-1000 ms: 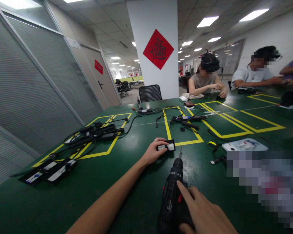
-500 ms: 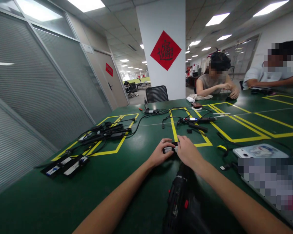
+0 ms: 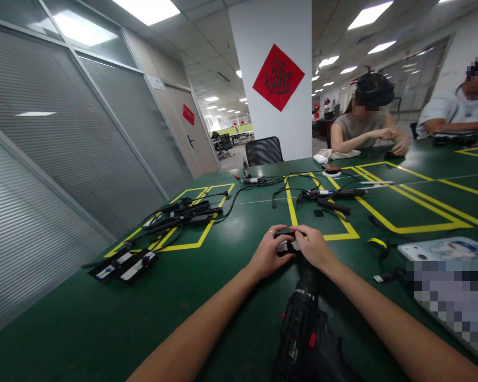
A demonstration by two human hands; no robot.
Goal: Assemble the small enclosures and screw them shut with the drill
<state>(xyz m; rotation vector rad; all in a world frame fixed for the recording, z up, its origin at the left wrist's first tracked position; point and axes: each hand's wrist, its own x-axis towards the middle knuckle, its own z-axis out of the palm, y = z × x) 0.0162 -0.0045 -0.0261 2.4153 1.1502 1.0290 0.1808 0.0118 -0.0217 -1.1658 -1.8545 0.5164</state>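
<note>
My left hand [image 3: 269, 252] curls its thumb and fingers around a small black object with a silvery-white face [image 3: 286, 246], close to the tabletop. At the object's right end, the bent fingers of my right hand [image 3: 314, 246] press on it and hide that part. What exactly the object is I cannot make out. Just below my hands lies a black power drill [image 3: 300, 323] with red buttons, its chuck pointing towards them. My right forearm passes over the drill's right side.
Tangled black cables and adapters [image 3: 191, 212] lie on the green table [image 3: 207, 313] at left, near two black-and-white pieces [image 3: 123, 265]. Pen-like tools [image 3: 334, 193] lie beyond my hands. A phone [image 3: 446, 248] is at right. Two people sit across the table.
The view has swung slightly left, so everything sits further right. My right hand's fingers have shifted a little over the small object; both hands stay on it.
</note>
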